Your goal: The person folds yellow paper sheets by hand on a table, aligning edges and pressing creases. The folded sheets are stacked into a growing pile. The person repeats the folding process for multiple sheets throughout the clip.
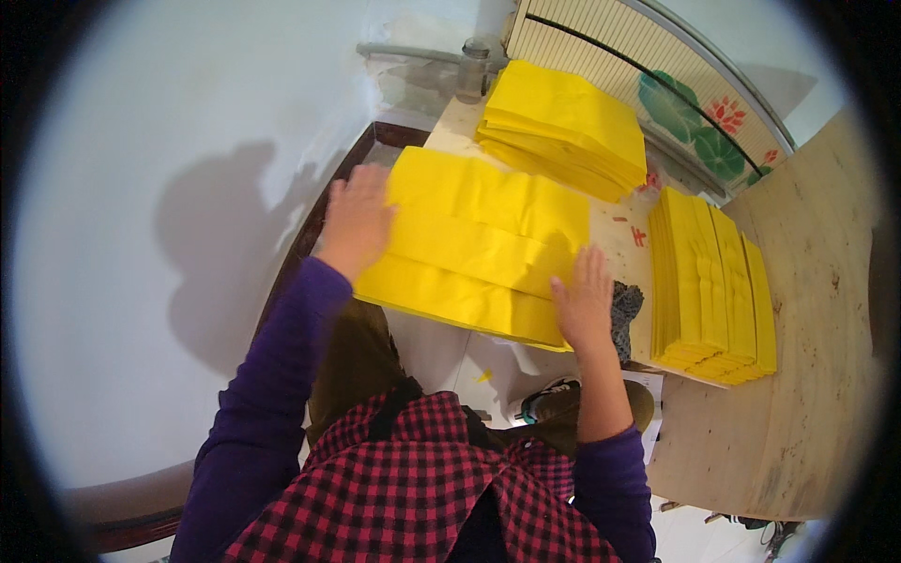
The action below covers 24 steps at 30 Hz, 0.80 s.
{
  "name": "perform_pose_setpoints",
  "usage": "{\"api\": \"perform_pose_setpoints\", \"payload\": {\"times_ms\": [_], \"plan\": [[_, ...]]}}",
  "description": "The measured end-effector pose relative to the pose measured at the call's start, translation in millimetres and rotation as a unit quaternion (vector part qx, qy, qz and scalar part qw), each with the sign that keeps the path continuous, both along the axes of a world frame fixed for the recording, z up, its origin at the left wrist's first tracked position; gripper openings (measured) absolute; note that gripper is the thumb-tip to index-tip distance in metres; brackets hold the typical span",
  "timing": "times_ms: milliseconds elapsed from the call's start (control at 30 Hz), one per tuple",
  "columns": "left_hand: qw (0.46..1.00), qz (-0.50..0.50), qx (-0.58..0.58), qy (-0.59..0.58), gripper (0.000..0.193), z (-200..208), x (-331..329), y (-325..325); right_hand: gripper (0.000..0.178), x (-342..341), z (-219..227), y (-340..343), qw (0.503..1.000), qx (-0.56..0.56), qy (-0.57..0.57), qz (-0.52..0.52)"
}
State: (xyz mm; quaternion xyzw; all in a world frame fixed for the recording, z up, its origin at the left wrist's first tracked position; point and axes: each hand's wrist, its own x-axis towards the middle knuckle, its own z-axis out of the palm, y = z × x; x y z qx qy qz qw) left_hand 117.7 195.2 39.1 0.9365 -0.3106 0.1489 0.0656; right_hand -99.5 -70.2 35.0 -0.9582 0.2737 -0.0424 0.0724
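Observation:
A stack of yellow paper sheets (469, 239) lies before me, with folds or overlapping edges running across its top. My left hand (359, 216) is at the stack's left edge, fingers stretched out and a little blurred. At the right edge, my right hand (586, 296) rests with its fingers extended and the thumb over the top sheet. Neither hand is closed round anything. Just right of my right hand lies a dark grey crumpled cloth (626, 319).
Another yellow stack (563, 117) sits at the back of the wooden table (619, 244), near a glass jar (474, 70). Several folded yellow bundles (709, 281) stand at its right. A white wall (188, 113) is on the left; a large wooden board (798, 375) is on the right.

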Motion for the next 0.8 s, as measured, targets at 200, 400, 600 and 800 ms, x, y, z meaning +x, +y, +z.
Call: {"api": "perform_pose_setpoints", "payload": {"times_ms": [200,400,600,800], "plan": [[0.961,-0.168,-0.084,0.205,0.055,-17.5,-62.2,-96.8,0.062,64.5,-17.6,55.3,0.985,0.053,-0.008,0.164],[0.987,-0.103,0.021,0.125,0.06,-42.2,-49.0,-70.6,0.072,37.9,-31.4,35.0,0.992,-0.017,0.042,0.116],[0.987,-0.009,0.016,0.159,0.059,-42.6,-19.6,-32.0,0.074,16.1,-32.3,6.8,0.997,-0.004,0.04,0.06],[0.987,0.007,0.003,0.161,0.059,-43.0,-18.6,-26.8,0.073,-10.1,-40.4,-11.7,1.0,0.024,0.017,0.008]]}}
